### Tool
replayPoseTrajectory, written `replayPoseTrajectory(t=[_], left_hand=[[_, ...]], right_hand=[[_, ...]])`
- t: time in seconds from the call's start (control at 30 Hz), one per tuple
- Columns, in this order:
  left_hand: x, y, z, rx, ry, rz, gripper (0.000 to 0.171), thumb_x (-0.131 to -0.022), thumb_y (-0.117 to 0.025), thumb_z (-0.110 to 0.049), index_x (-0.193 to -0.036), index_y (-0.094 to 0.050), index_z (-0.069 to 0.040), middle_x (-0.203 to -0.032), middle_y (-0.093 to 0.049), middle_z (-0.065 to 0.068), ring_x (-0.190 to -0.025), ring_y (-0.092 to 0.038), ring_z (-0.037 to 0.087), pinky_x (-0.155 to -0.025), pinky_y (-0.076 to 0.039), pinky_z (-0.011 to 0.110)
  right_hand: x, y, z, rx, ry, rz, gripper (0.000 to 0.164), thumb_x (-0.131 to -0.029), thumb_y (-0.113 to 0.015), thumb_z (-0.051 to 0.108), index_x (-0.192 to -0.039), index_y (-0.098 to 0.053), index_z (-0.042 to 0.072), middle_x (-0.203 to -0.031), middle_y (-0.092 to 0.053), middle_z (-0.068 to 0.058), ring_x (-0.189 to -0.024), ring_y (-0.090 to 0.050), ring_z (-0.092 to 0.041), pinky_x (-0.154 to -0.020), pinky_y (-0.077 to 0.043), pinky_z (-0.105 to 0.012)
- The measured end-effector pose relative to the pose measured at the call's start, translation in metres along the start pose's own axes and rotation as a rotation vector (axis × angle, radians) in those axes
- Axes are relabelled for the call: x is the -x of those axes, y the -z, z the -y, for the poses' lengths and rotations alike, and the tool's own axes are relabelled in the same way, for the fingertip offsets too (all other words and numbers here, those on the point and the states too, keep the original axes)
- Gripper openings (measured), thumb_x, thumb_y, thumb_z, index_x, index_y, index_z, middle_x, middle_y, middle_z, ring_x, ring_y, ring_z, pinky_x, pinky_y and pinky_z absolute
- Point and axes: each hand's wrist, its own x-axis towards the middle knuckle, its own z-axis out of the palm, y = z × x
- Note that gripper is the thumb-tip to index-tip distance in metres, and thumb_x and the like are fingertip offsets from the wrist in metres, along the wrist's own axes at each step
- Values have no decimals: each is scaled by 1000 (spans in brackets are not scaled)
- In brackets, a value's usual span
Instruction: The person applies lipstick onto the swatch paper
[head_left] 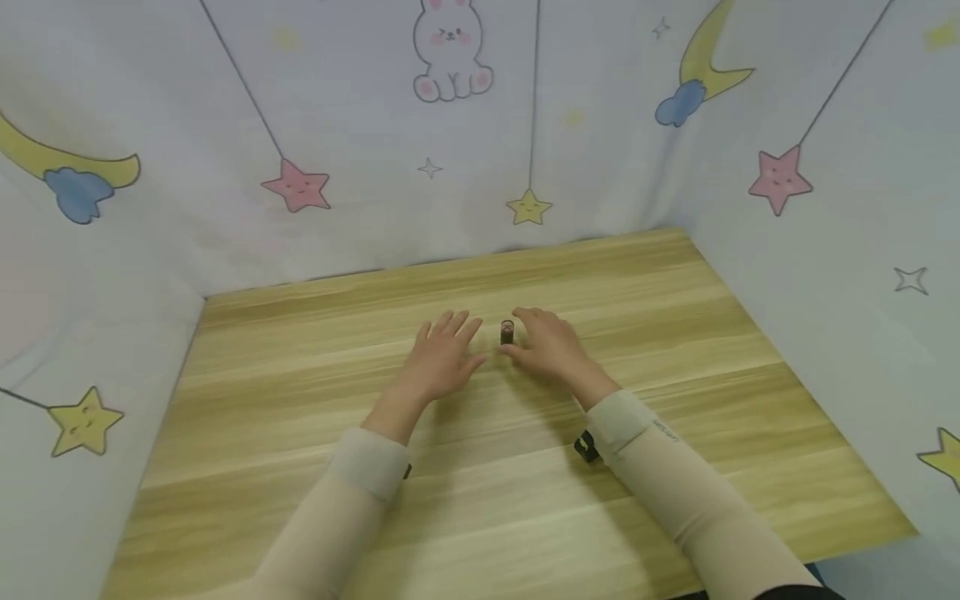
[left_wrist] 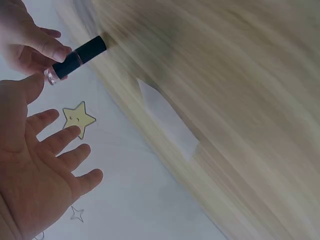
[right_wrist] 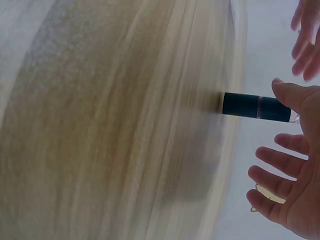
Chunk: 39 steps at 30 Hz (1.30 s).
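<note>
A small dark tube (head_left: 507,335), like a lipstick, stands upright on the wooden tabletop (head_left: 480,517). A thin copper band rings its middle, and its top end looks clear in the left wrist view. Just to its right is my right hand (head_left: 551,343), with the thumb beside the tube and the fingers reaching past it. The right wrist view has that thumb overlapping the tube's top end, while the other fingers are spread and loosely bent. My left hand (head_left: 442,358) hovers left of the tube, fingers spread and holding nothing.
White cloth walls (head_left: 375,208) printed with stars, moons and a rabbit border the table at the back and sides. A small black device (head_left: 586,446) with a green mark sits at the right cuff. The left wrist view includes a flat white shape (left_wrist: 167,120) on the table.
</note>
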Motion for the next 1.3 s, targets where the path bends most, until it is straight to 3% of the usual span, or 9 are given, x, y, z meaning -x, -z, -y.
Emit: replayPoseTrajectory(t=[0.23,0.53,0.73,0.9,1.03,1.13,1.3], left_hand=[[-20,4,-15,-46,-45,0,60,-106,-53,-37,-155,-39,-6,-158,-39,15,-146,-34,33,-118,-28,55],[-40,3,-24,-82,-82,-26,52,-105,-59,-32,-149,-48,-8,-135,-59,15,-117,-61,35,-97,-51,49],[-46,0,-29,-62,-88,-38,41,-104,-61,-29,-139,-58,-8,-117,-64,11,-102,-64,31,-92,-52,48],[-49,-2,-32,-56,-108,-36,35,-103,-63,-21,-135,-63,-8,-111,-66,9,-98,-64,26,-94,-51,44],[-51,-3,-33,-15,-120,-38,28,-101,-65,-15,-127,-66,-6,-105,-68,9,-93,-65,25,-87,-54,40],[-52,-3,-33,28,-105,-34,24,-101,-65,-14,-123,-67,-5,-108,-69,10,-96,-66,26,-85,-55,38],[-52,-6,-27,101,-64,-36,29,-101,-65,-17,-126,-65,-2,-121,-69,13,-109,-66,28,-94,-54,39]], right_hand=[[-4,-7,-3,-3,4,18,71,-94,-69,51,-143,-53,2,-138,-60,-16,-127,-56,-34,-105,-45,-50],[-9,-15,-7,-24,17,38,55,-94,-71,45,-130,-64,5,-113,-71,-10,-105,-66,-28,-88,-54,-46],[-9,-18,-9,-50,34,39,51,-94,-73,40,-128,-64,4,-101,-70,-6,-95,-65,-25,-84,-54,-43],[-7,-19,-10,-65,43,26,50,-93,-74,40,-126,-65,3,-99,-69,-6,-93,-65,-25,-82,-53,-43],[-7,-19,-13,-80,43,24,48,-93,-74,40,-124,-65,5,-100,-69,-6,-92,-65,-24,-80,-53,-42],[-7,-17,-15,-82,43,38,44,-96,-71,37,-126,-66,6,-101,-69,-6,-92,-65,-23,-80,-54,-41],[-8,-15,-17,-68,59,72,37,-101,-65,33,-130,-66,9,-100,-69,-4,-89,-64,-20,-77,-53,-38]])
